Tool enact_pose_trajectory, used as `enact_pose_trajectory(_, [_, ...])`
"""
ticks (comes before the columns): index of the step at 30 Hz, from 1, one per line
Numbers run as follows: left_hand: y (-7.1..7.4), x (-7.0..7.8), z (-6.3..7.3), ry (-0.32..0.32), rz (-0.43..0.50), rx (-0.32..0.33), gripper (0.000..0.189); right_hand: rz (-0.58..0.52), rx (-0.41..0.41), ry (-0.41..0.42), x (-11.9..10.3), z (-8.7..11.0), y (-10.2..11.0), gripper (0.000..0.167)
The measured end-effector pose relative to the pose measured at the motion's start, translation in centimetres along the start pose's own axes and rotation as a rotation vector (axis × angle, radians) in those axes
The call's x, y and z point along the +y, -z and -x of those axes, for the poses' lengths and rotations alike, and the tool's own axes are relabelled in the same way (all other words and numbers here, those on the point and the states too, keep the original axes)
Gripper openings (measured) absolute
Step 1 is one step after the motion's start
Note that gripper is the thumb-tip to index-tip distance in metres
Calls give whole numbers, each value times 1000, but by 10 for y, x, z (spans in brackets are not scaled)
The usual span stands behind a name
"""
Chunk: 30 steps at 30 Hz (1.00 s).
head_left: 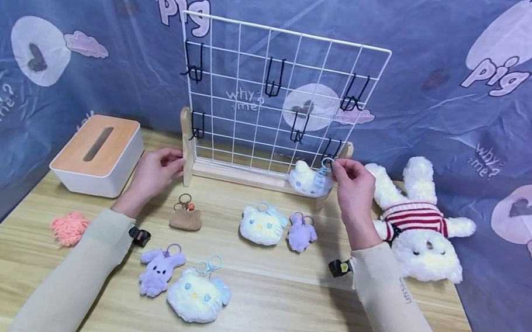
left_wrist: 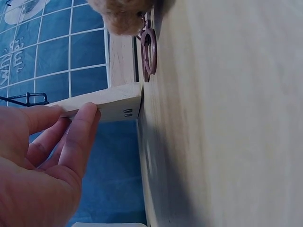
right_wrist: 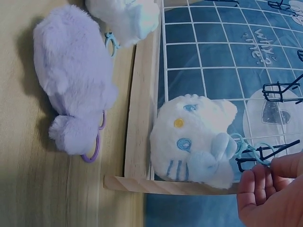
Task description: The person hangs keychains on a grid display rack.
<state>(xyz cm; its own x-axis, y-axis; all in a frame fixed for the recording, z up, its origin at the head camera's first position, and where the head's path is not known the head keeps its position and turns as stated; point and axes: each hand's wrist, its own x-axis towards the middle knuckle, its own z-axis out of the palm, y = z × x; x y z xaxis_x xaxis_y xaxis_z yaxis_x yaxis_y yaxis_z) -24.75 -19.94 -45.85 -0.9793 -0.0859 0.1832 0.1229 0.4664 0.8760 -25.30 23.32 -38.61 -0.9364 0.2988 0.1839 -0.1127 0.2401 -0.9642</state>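
Note:
My right hand (head_left: 354, 193) pinches the light-blue ring of a white cat plush keychain (right_wrist: 189, 137) at the lower right of the white wire grid (head_left: 242, 102). In the right wrist view the ring overlaps a black hook (right_wrist: 293, 144), and the plush hangs tilted in front of the grid. At the other end, my left hand (head_left: 155, 173) holds the upright wooden leg (left_wrist: 113, 99) of the grid's stand between thumb and fingers. Nearest the left hand on the table lies a brown plush keychain (head_left: 186, 220).
More black hooks (head_left: 274, 81) hang on the grid. Another white cat keychain (head_left: 262, 226) and a purple plush keychain (head_left: 301, 234) lie before the stand; a similar pair lies nearer. A tissue box (head_left: 97, 154) and coral plush (head_left: 69, 228) are left, a white bear (head_left: 430, 248) right.

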Motion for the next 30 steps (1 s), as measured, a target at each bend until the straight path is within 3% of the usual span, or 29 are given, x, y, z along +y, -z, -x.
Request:
enact_pose_trajectory(14, [1,4,1,10,10,-9,31,6,-22,-16,0,2,7,30])
enact_pose_trajectory(30, [1,4,1,15,11,-20,31,30,-28,-37,-3,16,19,35])
